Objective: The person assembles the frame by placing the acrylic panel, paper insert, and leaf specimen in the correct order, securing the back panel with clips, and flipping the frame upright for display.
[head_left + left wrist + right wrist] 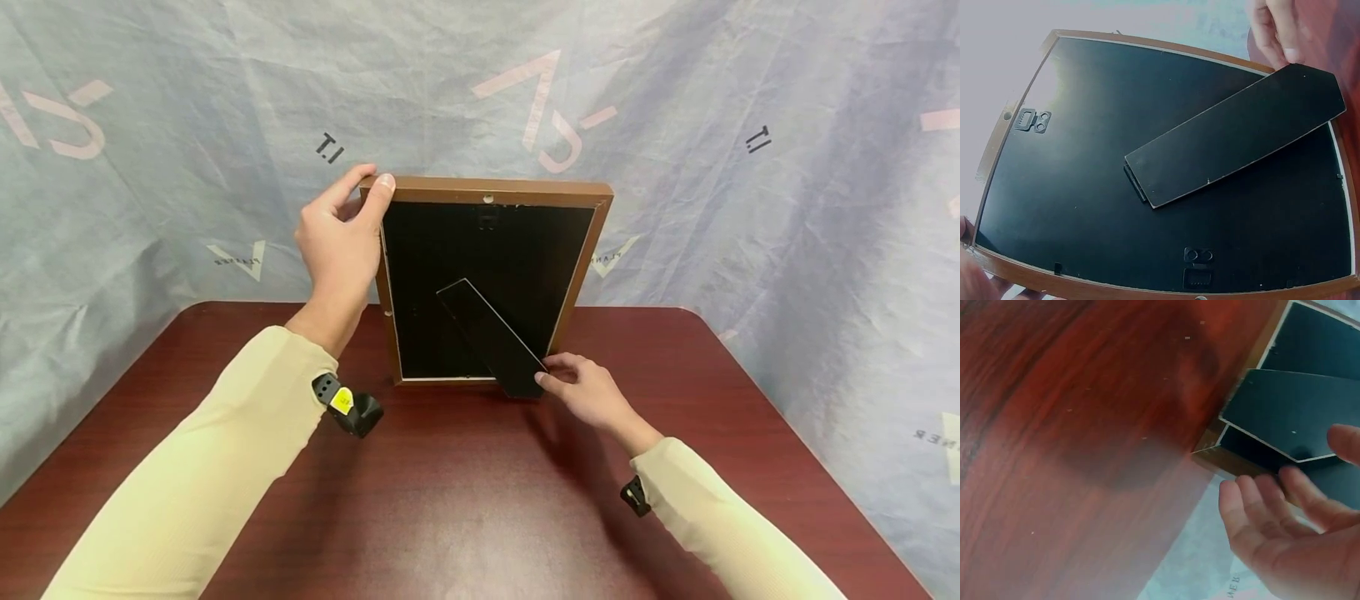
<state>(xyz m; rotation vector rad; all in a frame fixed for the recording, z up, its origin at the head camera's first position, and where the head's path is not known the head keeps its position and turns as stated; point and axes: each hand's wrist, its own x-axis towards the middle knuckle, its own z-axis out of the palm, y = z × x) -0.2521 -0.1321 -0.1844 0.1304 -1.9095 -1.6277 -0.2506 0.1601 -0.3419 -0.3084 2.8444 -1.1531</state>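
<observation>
A picture frame (498,191) with a brown wooden border stands upright on the table, its black back facing me. My left hand (341,237) grips its top left corner, thumb on the near side. From the middle of the backing a black easel stand (491,337) slants down to the lower right, its free end out from the backing. My right hand (588,390) pinches the stand's edge near that free end; in the right wrist view the thumb (1345,442) lies over the stand, with the index fingertip at its edge. Two metal hangers, one a dark hanger (1198,267), sit on the backing.
The dark red wooden table (450,517) has rounded far corners. A grey fabric backdrop (420,92) with printed letters hangs behind it and along both sides. Black straps, one with a yellow tag (342,401), sit at the wrists over pale sleeves.
</observation>
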